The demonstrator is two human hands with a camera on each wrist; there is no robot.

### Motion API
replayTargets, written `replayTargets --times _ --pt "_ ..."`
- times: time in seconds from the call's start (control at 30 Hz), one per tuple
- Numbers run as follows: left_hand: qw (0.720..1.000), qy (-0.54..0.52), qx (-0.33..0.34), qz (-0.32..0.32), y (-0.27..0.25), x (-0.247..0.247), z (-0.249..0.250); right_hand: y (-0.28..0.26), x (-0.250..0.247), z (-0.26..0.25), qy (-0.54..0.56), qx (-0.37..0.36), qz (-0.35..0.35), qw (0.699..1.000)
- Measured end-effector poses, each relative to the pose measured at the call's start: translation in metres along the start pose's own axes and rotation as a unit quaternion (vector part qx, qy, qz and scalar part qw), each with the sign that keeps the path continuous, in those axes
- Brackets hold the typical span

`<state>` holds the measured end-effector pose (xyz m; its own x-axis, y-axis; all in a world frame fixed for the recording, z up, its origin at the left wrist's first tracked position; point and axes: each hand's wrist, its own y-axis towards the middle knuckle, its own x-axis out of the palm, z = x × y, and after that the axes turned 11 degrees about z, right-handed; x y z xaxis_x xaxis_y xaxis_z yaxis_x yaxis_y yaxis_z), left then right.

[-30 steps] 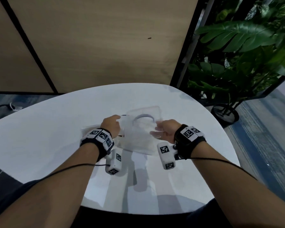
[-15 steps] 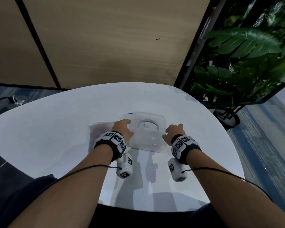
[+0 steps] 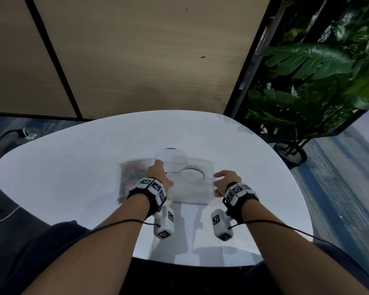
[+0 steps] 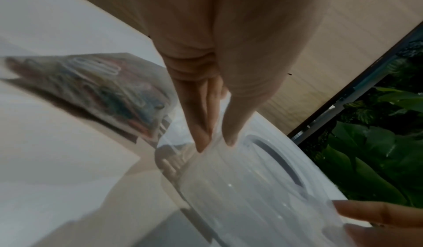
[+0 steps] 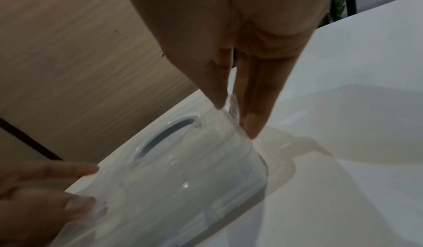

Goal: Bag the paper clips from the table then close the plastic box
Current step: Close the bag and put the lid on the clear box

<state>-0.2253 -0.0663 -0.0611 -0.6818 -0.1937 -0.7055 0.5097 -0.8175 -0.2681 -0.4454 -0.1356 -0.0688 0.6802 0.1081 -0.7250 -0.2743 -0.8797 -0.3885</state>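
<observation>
1. Both hands have slid onto the box ends since 0.5 s ago.
2. Left hand [image 3: 158,174] and right hand [image 3: 226,180] pinch the lid edges of the box [image 3: 190,182], mid-table [image 3: 73,167].
3. Judged light, stiff, slippery; hold the edges.
4. One box; one bag [image 3: 132,175] of clips, left.

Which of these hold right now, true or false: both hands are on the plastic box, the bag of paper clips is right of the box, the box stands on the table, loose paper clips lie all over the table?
1. Both hands are on the clear plastic box. True: the left hand and the right hand touch its opposite sides.
2. The bag of paper clips lies right of the box. False: it lies to its left.
3. The box stands on the white table. True.
4. Loose paper clips lie all over the table. False: none show outside the bag.
</observation>
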Motion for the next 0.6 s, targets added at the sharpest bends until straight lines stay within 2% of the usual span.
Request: replayTargets --times 0.1,0.33,0.47,0.53,0.6 --pt "1.0 0.019 -0.017 -0.008 -0.012 -0.002 -0.002 -0.003 0.008 0.013 0.015 -0.005 0.051 0.999" --pt "0.996 0.083 0.037 0.019 -0.05 -0.005 0.008 -0.053 -0.022 -0.002 -0.04 -0.047 0.025 0.998" --pt "0.998 0.048 0.024 0.023 -0.056 -0.009 0.005 -0.066 -0.026 -0.011 -0.107 -0.082 0.044 0.99" --pt "1.0 0.015 0.007 0.019 -0.05 -0.009 -0.003 -0.068 -0.023 -0.021 -0.176 -0.125 0.043 0.975" --pt "1.0 0.003 -0.005 0.006 -0.041 -0.01 -0.007 -0.06 -0.017 -0.033 -0.266 -0.19 0.043 0.944"
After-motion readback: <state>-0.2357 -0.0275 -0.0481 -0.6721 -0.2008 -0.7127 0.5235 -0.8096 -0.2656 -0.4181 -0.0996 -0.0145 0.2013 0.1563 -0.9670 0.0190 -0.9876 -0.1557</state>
